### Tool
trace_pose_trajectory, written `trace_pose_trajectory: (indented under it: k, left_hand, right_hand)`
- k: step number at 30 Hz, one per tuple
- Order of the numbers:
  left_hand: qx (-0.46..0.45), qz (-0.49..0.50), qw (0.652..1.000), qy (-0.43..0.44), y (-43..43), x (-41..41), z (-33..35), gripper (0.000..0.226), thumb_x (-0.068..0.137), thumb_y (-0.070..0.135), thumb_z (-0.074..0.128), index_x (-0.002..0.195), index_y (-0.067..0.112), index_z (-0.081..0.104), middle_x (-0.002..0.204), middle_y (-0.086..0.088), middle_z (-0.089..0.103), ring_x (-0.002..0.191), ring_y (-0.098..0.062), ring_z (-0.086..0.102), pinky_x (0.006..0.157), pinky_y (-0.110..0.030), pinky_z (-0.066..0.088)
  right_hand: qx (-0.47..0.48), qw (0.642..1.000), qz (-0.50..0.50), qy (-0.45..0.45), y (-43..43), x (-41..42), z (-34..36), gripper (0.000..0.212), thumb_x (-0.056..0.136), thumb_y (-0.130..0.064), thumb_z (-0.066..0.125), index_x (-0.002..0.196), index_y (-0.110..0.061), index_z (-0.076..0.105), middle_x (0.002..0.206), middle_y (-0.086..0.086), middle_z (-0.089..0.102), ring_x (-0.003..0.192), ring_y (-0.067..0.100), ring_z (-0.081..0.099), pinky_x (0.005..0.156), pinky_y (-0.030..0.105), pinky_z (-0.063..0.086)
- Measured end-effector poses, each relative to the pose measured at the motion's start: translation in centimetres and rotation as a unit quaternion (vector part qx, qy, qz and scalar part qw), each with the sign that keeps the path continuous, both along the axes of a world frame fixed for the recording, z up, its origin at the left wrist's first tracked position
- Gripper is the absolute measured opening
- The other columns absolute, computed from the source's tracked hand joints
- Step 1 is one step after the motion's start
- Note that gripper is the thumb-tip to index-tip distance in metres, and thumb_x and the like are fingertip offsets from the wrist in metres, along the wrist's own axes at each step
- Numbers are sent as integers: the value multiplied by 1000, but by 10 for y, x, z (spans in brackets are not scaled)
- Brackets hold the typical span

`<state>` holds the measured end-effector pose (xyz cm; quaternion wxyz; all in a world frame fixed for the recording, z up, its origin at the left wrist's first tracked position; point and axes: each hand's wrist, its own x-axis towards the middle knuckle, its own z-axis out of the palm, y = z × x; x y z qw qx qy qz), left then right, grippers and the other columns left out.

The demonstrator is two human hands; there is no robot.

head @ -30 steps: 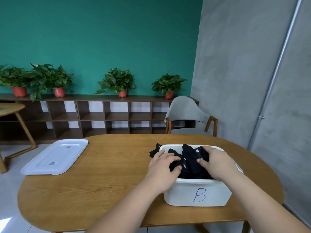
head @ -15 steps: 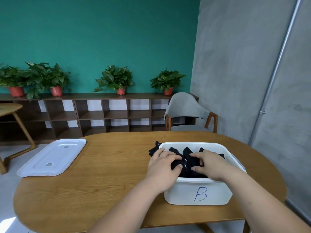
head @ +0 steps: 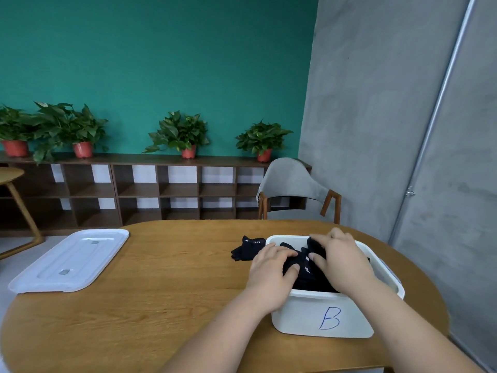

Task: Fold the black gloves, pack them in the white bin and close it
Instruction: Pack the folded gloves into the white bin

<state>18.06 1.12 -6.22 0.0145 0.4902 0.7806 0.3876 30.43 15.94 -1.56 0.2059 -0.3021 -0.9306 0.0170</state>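
Filling white bin (head: 301, 313), black gloves (head: 309, 278).

A large capital "B" is handwritten in blue marker on the near wall of the white plastic bin (head: 295, 316). The black fabric glove (head: 247, 250) lying on the oval wooden counter (head: 161, 292) just left of the bin carries small white print near its far end that seems to read "5.11". The black gloves inside the bin (head: 306, 275) show tiny white marks, too small to read. Two small grey tags on the flat white plastic lid (head: 70, 261) cannot be read either.
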Motion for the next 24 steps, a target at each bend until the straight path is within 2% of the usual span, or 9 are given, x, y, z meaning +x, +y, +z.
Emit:
trace_pose_trajectory:
  k: [1,3,5,7,10,14,19,21,24]
  left_hand:
    - [29,-4,999,-12,2,0,-2,38,108,39,49,144,32,57,148,17,51,147,-9,34,127,-36,22]
    - [93,-11,993,-67,2,-2,-6,35,108,36,50,141,30,59,144,20,52,138,-4,43,122,-35,33]
    - [142,-10,983,-117,-2,-5,-10,33,110,31,49,142,31,59,144,24,50,138,6,42,120,-26,34]
    - [171,8,977,-131,-8,-8,-13,33,112,29,46,143,34,57,147,28,47,141,14,35,116,-15,30]
    - [188,55,972,-127,-18,-23,-20,33,113,30,43,142,35,57,144,29,49,137,11,42,111,-13,33]
    - [141,106,980,-94,-22,-52,-43,34,111,30,45,143,31,56,142,23,53,130,3,51,111,-22,42]
    - [51,139,989,-31,-13,-84,-76,39,106,22,54,145,25,55,145,13,54,137,-10,50,114,-29,41]
    - [17,136,991,-1,-6,-93,-83,45,104,22,55,148,24,53,151,10,51,144,-14,44,119,-35,39]
    - [-40,120,991,48,10,-104,-89,56,104,29,54,159,26,42,168,7,34,158,-15,23,128,-40,27]
  right_hand:
    - [9,1000,7,14,-4,-3,-1,51,101,-48,60,150,-36,53,127,-5,50,122,21,45,93,35,50]
    - [-10,1000,23,2,-8,-11,-3,54,103,-56,51,154,-40,47,152,-4,44,140,23,34,110,39,43]
    - [-41,997,27,-54,-11,-19,-6,61,103,-66,39,160,-46,31,171,-3,22,157,26,13,125,45,26]
    - [-62,992,28,-106,-14,-25,-9,65,102,-73,29,162,-52,16,176,-5,3,161,27,-2,129,50,12]
    - [-96,984,30,-149,-16,-27,-14,65,100,-77,22,161,-56,8,175,-7,-6,161,26,-10,129,53,3]
    - [-102,980,35,-169,-13,-27,-15,65,99,-78,20,159,-59,4,175,-9,-12,161,26,-12,129,53,1]
    - [-109,979,38,-170,-15,-26,-17,64,99,-79,19,158,-61,5,174,-11,-15,161,24,-12,130,51,0]
    - [-113,980,37,-162,-16,-26,-16,63,99,-79,19,158,-61,7,174,-11,-14,161,22,-12,130,50,0]
    - [-118,981,37,-149,-17,-25,-15,63,99,-78,21,158,-61,9,174,-12,-11,160,19,-11,130,48,0]
